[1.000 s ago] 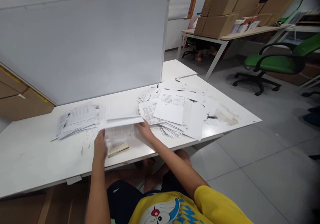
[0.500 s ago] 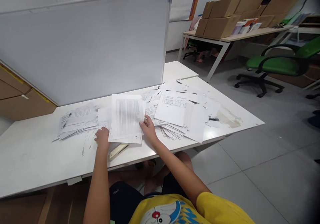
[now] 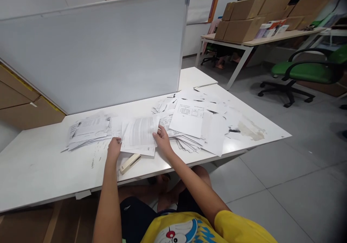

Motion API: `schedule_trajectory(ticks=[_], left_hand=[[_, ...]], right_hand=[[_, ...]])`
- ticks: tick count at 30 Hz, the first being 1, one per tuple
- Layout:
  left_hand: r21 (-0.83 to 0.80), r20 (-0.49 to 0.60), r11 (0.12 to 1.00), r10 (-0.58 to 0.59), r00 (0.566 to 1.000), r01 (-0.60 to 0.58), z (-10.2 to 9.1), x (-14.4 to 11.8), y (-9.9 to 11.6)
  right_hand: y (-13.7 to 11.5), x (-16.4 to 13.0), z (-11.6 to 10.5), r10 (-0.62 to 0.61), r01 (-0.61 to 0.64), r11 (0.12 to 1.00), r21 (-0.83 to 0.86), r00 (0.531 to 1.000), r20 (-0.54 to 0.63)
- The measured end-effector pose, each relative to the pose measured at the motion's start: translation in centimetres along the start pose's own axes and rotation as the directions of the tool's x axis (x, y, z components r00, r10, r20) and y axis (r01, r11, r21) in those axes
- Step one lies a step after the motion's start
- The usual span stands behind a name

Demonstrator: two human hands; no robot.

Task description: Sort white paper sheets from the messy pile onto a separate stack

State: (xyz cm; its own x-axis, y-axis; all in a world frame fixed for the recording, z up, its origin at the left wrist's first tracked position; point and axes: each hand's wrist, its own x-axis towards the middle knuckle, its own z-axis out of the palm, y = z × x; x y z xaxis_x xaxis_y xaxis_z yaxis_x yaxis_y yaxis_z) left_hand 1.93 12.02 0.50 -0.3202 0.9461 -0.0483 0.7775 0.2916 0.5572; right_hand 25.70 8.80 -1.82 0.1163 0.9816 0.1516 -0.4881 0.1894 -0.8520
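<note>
A small stack of printed sheets [image 3: 139,134] lies on the white table [image 3: 40,174] in front of me. My left hand [image 3: 114,147] grips its near left corner. My right hand [image 3: 162,139] holds its right edge, where the top sheet curls up. A cream stapler [image 3: 130,163] rests on the table just below the stack, between my hands. A neat pile of papers [image 3: 88,129] sits to the left, and a loose spread of papers [image 3: 197,122] lies to the right.
A large whiteboard [image 3: 94,48] stands upright along the table's far side. Cardboard boxes [image 3: 244,17] sit on a far table. A green office chair [image 3: 303,71] stands on the tiled floor at right. Cardboard [image 3: 21,105] leans at left.
The sheet that stood raised half a second ago has come down flat onto the stack. My left hand moved slightly right, onto the stack's corner. The view shifted a little.
</note>
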Motion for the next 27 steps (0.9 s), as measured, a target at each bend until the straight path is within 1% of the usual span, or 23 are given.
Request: schedule_trajectory(ticks=[3, 6, 8, 11, 13, 15, 17, 19, 21, 23, 24, 25, 27], left_hand=[[-0.157, 0.008, 0.988, 0.011, 1.000, -0.010, 0.2, 0.0, -0.1], [-0.332, 0.052, 0.943, 0.051, 0.997, -0.031, 0.1, -0.1, 0.6], [-0.488, 0.094, 0.873, 0.073, 0.993, -0.018, -0.2, -0.2, 1.4], [-0.666, 0.065, 0.745, 0.092, 0.994, -0.025, -1.1, -0.6, 2.6], [-0.733, 0.049, 0.678, 0.134, 0.990, -0.055, -1.6, -1.0, 3.3], [-0.735, 0.070, 0.672, 0.213, 0.975, -0.094, -1.8, -1.6, 4.0], [-0.692, 0.075, 0.703, 0.300, 0.951, -0.167, -1.7, -2.2, 4.8], [-0.662, 0.024, 0.704, 0.361, 0.932, -0.255, -1.4, -2.8, 5.4], [-0.674, -0.051, 0.667, 0.385, 0.922, -0.316, -1.1, -3.3, 5.7], [-0.704, -0.106, 0.620, 0.391, 0.914, -0.346, -0.8, -4.2, 5.9], [-0.715, -0.116, 0.602, 0.400, 0.909, -0.356, -0.7, -4.7, 6.0], [-0.719, -0.120, 0.591, 0.413, 0.903, -0.366, -0.6, -5.3, 6.1], [-0.709, -0.123, 0.588, 0.443, 0.888, -0.391, 0.0, -6.8, 6.3]], right_hand=[[0.1, 0.0, 0.1, -0.031, 0.033, 0.999, -0.025, 0.998, 0.046], [0.2, 0.0, 0.0, -0.037, 0.039, 0.997, -0.069, 0.998, 0.042], [0.1, 0.0, -0.1, -0.039, 0.040, 0.995, -0.094, 0.999, 0.009], [0.1, 0.0, -0.3, -0.054, 0.049, 0.990, -0.129, 0.998, -0.038], [0.1, 0.0, -0.3, -0.058, 0.050, 0.985, -0.162, 0.997, -0.045], [0.2, 0.1, -0.2, -0.057, 0.053, 0.982, -0.181, 0.998, -0.017], [0.1, 0.3, -0.1, -0.073, 0.074, 0.982, -0.173, 0.997, 0.011], [-0.4, 0.5, 0.1, -0.125, 0.121, 0.972, -0.199, 0.992, -0.005], [-1.4, 0.8, 0.2, -0.208, 0.188, 0.943, -0.275, 0.977, -0.045], [-3.0, 1.0, -0.1, -0.270, 0.239, 0.919, -0.315, 0.961, -0.060], [-3.9, 1.0, -0.4, -0.268, 0.242, 0.924, -0.297, 0.962, -0.049], [-4.8, 1.0, -0.8, -0.237, 0.224, 0.940, -0.258, 0.971, -0.020], [-6.6, 0.7, -1.8, -0.110, 0.125, 0.973, -0.196, 0.990, 0.086]])
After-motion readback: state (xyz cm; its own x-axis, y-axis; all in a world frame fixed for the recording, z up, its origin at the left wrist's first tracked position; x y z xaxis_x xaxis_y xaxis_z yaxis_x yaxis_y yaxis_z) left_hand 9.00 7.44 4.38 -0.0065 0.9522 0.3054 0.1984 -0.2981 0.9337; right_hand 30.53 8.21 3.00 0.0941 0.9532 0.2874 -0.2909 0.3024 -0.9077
